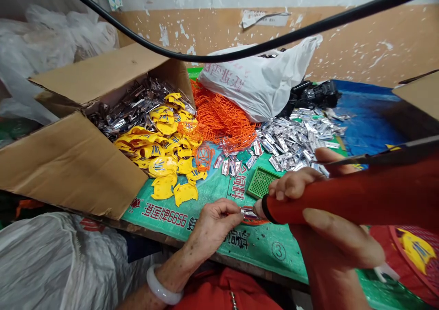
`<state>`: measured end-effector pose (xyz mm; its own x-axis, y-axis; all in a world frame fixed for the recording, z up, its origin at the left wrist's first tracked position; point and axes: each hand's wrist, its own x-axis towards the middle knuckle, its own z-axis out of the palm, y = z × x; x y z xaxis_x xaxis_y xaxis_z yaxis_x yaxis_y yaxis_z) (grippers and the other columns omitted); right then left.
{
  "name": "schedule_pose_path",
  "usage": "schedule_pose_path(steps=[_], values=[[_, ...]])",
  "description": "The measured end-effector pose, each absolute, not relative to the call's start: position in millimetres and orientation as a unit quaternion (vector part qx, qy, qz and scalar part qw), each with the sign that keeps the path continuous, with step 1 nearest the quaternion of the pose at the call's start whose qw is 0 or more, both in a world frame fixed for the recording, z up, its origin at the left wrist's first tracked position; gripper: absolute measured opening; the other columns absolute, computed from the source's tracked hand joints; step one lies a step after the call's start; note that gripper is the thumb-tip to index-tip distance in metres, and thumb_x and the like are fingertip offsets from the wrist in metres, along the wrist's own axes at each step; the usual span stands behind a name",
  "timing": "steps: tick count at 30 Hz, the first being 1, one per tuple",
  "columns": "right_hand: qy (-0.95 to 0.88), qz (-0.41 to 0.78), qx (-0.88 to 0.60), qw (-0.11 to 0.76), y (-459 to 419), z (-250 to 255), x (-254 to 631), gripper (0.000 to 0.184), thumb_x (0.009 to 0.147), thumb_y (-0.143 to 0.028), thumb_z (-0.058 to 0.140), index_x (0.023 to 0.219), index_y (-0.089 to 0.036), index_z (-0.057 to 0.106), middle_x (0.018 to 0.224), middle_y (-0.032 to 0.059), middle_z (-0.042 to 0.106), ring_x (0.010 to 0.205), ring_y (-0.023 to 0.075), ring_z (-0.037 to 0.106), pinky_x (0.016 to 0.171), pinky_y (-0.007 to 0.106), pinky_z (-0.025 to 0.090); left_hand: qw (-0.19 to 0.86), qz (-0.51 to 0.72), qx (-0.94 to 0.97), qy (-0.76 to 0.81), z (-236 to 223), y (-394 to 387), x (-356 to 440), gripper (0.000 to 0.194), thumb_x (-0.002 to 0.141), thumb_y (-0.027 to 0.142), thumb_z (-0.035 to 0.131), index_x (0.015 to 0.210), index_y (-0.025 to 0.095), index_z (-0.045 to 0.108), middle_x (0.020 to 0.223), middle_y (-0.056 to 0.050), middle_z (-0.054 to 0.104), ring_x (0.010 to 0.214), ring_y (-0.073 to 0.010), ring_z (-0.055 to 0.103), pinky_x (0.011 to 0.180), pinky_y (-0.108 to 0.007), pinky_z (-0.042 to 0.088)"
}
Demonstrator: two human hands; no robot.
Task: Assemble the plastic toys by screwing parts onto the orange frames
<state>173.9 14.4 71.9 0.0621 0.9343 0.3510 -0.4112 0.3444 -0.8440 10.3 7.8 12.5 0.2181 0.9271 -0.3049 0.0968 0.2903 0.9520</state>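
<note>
Clamped around a red-handled tool (346, 200), the right hand (302, 195) brings its tip right up to a small silver piece (247, 213), which the left hand (216, 223) pinches between thumb and fingertips above a green printed sack (270, 250). Seen from the hands, an open cardboard box (72, 163) stands at ten o'clock, holding metallic strips (126, 109) and yellow plastic pieces (161, 145), some of which lie spilled on the sack. A white plastic bag (260, 81) sits at twelve o'clock, with a tangle of orange plastic frames (219, 118) before it. A heap of silver pieces (298, 141) lies at one o'clock on a blue tarp (370, 113). Nearer, at twelve o'clock, rests a small green grid tray (260, 182). A pale bangle (163, 285) circles the left wrist.
</note>
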Motion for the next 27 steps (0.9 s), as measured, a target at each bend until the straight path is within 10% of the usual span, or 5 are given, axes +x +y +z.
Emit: schedule_pose_path(steps=[27], values=[[-0.513,0.483,-0.323,0.632,16.4,71.8,167.6,0.052,0.067,-0.03,0.077,0.114,-0.033,0.055,0.072,-0.0026,0.058,0.065,0.0182,0.056,0.066,0.039,0.05,0.534,0.35,0.531,0.557,12.5,1.3,19.0,0.017,0.078,0.017,0.057,0.062,0.017,0.063,0.075,-0.003,0.062,0.075,-0.0156,0.056,0.072,-0.027,0.042]])
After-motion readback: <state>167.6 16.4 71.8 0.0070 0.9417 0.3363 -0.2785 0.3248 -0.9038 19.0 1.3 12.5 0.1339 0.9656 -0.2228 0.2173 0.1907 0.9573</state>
